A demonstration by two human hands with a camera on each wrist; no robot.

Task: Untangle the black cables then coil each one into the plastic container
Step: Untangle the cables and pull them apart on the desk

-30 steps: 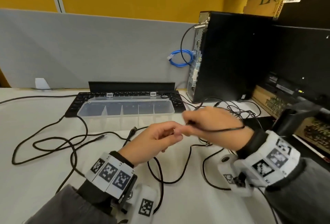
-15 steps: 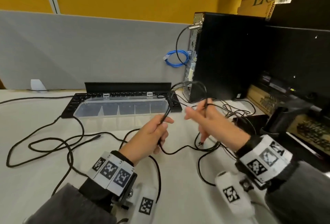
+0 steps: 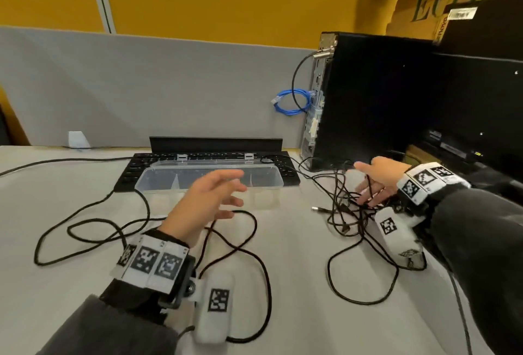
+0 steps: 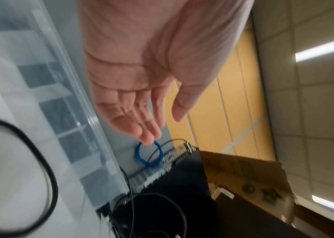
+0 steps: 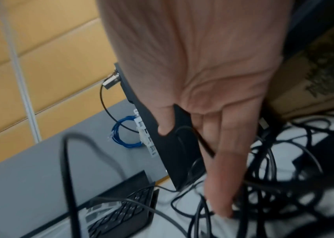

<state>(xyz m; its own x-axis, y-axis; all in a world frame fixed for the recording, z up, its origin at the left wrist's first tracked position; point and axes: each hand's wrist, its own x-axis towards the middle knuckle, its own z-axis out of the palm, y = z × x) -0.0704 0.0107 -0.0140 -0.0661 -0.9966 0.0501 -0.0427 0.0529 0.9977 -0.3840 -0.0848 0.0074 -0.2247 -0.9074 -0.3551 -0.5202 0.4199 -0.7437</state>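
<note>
Several black cables lie on the white table. One long cable loops at the left, another loop lies in the middle, and a dense tangle sits by the computer tower. The clear plastic container stands open on the keyboard's front edge, its compartments empty. My left hand hovers in front of it with spread fingers and holds nothing; the left wrist view shows the bare palm. My right hand reaches straight fingers down into the tangle, and one strand runs across those fingers.
A black keyboard lies behind the container. The black computer tower stands at the right with a blue coiled cable at its back panel. A monitor and a cardboard box crowd the far right. A grey partition closes the back.
Both hands let go of the cable they held up between them. The left hand opened above the table. The right hand moved right and down into the tangle by the tower.
</note>
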